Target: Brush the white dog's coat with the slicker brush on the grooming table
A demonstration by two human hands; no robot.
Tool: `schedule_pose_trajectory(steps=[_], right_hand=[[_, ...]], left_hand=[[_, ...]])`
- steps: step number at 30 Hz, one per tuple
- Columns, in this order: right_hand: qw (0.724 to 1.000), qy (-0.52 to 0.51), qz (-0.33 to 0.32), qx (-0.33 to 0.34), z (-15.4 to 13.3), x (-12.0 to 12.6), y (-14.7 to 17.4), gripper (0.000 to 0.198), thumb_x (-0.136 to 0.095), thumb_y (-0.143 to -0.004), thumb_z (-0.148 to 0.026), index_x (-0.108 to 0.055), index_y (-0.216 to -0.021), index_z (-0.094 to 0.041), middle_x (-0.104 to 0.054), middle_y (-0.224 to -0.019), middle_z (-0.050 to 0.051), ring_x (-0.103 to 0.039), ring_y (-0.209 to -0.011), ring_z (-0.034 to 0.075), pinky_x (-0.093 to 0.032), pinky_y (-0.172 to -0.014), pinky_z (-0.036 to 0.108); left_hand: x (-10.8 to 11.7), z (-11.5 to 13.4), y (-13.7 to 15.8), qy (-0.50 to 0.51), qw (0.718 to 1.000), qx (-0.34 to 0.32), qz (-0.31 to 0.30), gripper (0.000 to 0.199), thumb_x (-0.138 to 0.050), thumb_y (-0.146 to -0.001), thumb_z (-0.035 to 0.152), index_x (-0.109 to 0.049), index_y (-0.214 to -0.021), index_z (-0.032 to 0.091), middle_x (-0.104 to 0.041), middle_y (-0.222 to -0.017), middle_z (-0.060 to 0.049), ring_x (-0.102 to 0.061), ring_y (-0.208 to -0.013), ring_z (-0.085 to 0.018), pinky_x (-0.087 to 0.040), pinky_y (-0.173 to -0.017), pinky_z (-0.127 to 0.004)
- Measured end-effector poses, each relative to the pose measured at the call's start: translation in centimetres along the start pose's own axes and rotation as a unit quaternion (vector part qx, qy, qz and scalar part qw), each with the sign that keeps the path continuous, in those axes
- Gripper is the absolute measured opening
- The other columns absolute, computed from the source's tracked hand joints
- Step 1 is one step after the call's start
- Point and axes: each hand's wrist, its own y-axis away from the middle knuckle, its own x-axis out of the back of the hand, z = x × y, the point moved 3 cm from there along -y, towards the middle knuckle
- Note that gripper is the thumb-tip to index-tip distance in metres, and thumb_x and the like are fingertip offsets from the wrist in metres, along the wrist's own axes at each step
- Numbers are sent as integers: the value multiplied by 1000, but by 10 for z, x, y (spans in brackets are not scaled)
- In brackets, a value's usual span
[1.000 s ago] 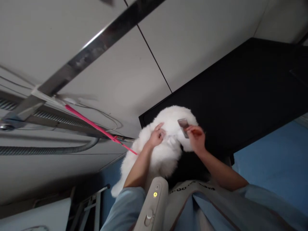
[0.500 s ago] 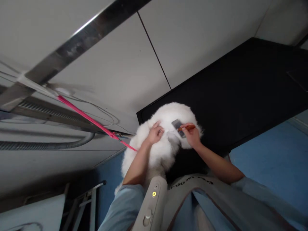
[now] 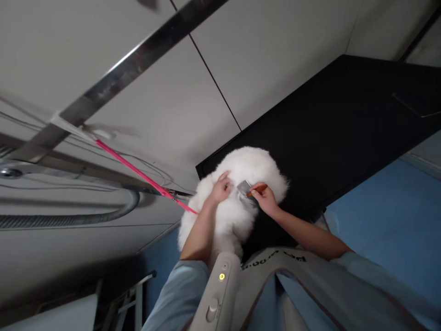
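A fluffy white dog (image 3: 257, 165) is on the black table (image 3: 320, 124), its head and legs hard to make out. My right hand (image 3: 265, 198) grips a slicker brush (image 3: 244, 187) by its orange-brown wooden handle, the flat grey head touching the fur of the dog's side. Just left of the brush, my left hand (image 3: 221, 188) presses into the coat with its fingers curled on the fur. A pink leash (image 3: 134, 170) runs from the metal bar (image 3: 138, 55) down to the dog.
In the foreground a pale device (image 3: 220, 294) with a yellow light and a slide switch points toward the dog. A grey corrugated hose (image 3: 69, 220) and cables lie along the wall at left. Blue floor (image 3: 386, 197) shows at right, and a white metal frame (image 3: 132, 299) stands lower left.
My right hand has moved left with the slicker brush, bringing it closer to my left hand. The left hand stays on the fur. The view has shifted slightly.
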Motion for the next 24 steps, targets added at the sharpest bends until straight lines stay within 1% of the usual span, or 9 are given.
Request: schedule_pose_trajectory(steps=[5, 9, 11, 13, 15, 17, 19, 22, 24], right_hand=[[998, 23, 63, 1, 2, 8, 8, 18, -68, -82, -40, -61, -82, -24, -67, -80, 2, -65, -78, 20, -53, -80, 37], [999, -7, 1, -37, 7, 4, 6, 22, -68, -80, -45, -60, -79, -24, -68, -78, 3, -65, -76, 21, -55, -75, 37], [998, -4, 44, -35, 8, 8, 5, 23, -69, -79, -45, -58, -79, -24, -66, -76, 1, -65, -74, 20, -55, -75, 37], [996, -1, 90, -10, 8, 11, 6, 21, -69, -81, -42, -58, -81, -24, -67, -80, 2, -66, -79, 20, -55, -80, 38], [998, -12, 69, -3, 9, 7, 7, 21, -68, -82, -43, -58, -82, -24, -69, -84, 3, -67, -84, 21, -55, -84, 38], [999, -23, 28, -29, 11, 5, 5, 25, -67, -80, -47, -56, -80, -24, -70, -83, 3, -67, -81, 21, -56, -81, 38], [998, -19, 50, -37, 10, 13, -2, 28, -69, -78, -48, -55, -79, -24, -68, -79, 2, -66, -77, 20, -56, -77, 37], [985, -1, 169, 38, -2, 32, -10, 23, -70, -80, -42, -57, -82, -23, -67, -84, 3, -65, -83, 20, -55, -85, 39], [985, -4, 156, 71, -7, 30, -7, 19, -68, -83, -39, -59, -83, -23, -69, -90, 5, -67, -89, 21, -54, -89, 40]], left_hand=[[0, 3, -4, 10, 1000, -2, 9, 10, -53, -82, 17, -63, -81, 17, -56, -144, -16, -50, -139, -28, -45, -114, -46], [-2, 5, -4, 8, 1000, -2, 14, 11, -52, -84, 19, -61, -79, 18, -66, -127, -15, -49, -140, -27, -44, -116, -46], [-2, 6, -3, 7, 1000, 0, 14, 11, -52, -85, 19, -61, -79, 19, -70, -117, -14, -49, -141, -27, -42, -117, -47], [-1, 6, -3, 4, 1000, 5, 14, 10, -52, -83, 17, -61, -80, 19, -68, -123, -15, -48, -142, -27, -43, -117, -46], [1, 7, -4, 0, 1000, 6, 13, 11, -51, -82, 16, -61, -80, 18, -67, -126, -15, -47, -142, -27, -43, -117, -46], [3, 8, -5, -4, 1000, -4, 6, 12, -50, -83, 16, -60, -78, 19, -71, -111, -13, -47, -142, -25, -40, -119, -46], [3, 8, -4, -6, 1000, -9, 5, 11, -50, -84, 17, -59, -77, 20, -71, -105, -12, -47, -142, -26, -39, -119, -47], [2, 4, -1, -6, 1000, 2, 18, 9, -51, -83, 17, -57, -77, 18, -65, -129, -17, -47, -142, -28, -44, -115, -47], [0, 1, 1, -7, 1000, 7, 21, 8, -51, -82, 17, -56, -76, 18, -60, -137, -18, -48, -141, -29, -45, -114, -46]])
